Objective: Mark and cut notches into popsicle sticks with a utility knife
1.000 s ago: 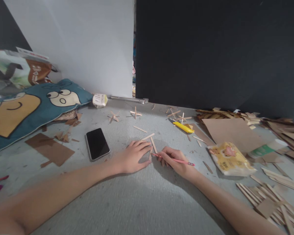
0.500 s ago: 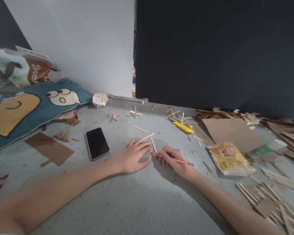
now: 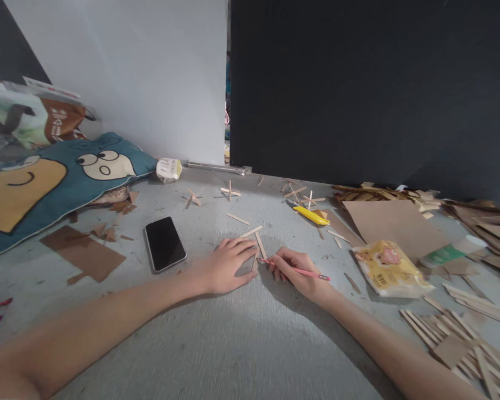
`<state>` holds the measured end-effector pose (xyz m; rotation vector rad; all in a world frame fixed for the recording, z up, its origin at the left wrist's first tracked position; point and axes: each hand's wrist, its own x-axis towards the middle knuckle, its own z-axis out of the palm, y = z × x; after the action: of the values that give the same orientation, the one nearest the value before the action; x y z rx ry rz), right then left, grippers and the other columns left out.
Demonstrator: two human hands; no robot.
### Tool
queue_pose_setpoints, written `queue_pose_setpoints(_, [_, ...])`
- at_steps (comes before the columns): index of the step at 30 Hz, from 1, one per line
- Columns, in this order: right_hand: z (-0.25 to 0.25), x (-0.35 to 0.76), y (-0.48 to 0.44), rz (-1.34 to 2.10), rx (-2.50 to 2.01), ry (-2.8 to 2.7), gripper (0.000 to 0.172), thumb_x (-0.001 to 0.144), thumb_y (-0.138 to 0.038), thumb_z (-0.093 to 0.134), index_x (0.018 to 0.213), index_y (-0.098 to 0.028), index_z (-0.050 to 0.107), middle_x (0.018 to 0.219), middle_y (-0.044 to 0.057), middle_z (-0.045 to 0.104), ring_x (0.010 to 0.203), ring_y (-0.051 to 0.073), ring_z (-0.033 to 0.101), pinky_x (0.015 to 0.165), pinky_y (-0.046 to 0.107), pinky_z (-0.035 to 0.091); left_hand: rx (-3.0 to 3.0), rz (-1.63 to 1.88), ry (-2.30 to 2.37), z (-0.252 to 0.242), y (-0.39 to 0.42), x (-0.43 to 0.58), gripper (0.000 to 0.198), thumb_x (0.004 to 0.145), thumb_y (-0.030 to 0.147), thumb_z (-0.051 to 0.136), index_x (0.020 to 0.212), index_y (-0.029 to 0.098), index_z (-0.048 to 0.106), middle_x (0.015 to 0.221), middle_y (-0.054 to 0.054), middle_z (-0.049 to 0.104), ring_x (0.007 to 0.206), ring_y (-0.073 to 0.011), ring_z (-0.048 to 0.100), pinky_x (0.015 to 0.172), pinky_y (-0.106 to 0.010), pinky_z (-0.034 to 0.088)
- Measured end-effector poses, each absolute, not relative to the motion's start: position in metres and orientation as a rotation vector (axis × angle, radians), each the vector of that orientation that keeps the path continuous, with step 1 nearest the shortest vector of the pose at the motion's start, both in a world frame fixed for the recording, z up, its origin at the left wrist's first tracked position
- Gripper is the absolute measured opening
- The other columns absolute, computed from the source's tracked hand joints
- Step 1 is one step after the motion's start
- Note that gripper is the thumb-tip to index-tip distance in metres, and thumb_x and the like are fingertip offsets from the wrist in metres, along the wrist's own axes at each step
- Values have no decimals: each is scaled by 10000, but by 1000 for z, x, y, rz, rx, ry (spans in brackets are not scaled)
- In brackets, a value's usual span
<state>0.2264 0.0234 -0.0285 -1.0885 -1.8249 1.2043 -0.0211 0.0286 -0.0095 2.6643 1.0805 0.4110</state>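
Observation:
My left hand lies on the table, palm down with its fingers spread, beside a short wooden stick that its fingertips and thumb touch. In my right hand is a red pencil, held in a writing grip. The pencil's tip points left and meets the short stick, or comes very near it. Just beyond the fingers, another wooden stick slants between the hands. A further stick lies above my left fingers, partly hidden by them.
A black phone lies left of my left hand. Small crossed-stick pieces stand farther back, near a yellow utility knife. On the right are a yellow tissue pack, cardboard and a stick pile. A blue cushion occupies the left.
Both hands and the pencil keep nearly the same place. The whole view has shifted very slightly.

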Motion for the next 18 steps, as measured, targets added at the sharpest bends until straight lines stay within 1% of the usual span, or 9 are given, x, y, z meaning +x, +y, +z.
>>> queue_pose_setpoints(8, [-35, 227, 26, 1218, -1104, -1819, 490, 1006, -621, 512, 810, -197, 662, 651, 27, 647, 582, 146, 587, 554, 259, 440, 2649, 438, 1070, -10, 28, -21, 551, 1026, 553, 494, 1469, 235, 567, 1557, -118, 532, 1469, -340, 429, 1190, -545, 360])
queue_pose_setpoints(12, [-34, 226, 26, 1218, -1101, -1810, 455, 1016, -576, 523, 805, -197, 661, 654, 22, 651, 588, 141, 590, 561, 252, 438, 2680, 389, 1086, -9, 28, -21, 554, 1034, 537, 492, 1469, 201, 559, 1570, -132, 516, 1479, -338, 414, 1189, -545, 359])
queue_pose_setpoints(18, [-30, 226, 24, 1208, -1107, -1821, 452, 1021, -563, 516, 797, -196, 655, 651, 18, 643, 594, 141, 584, 567, 251, 435, 2663, 412, 1078, -8, 28, -21, 532, 1029, 543, 497, 1452, 230, 577, 1560, -121, 528, 1475, -335, 425, 1188, -540, 361])
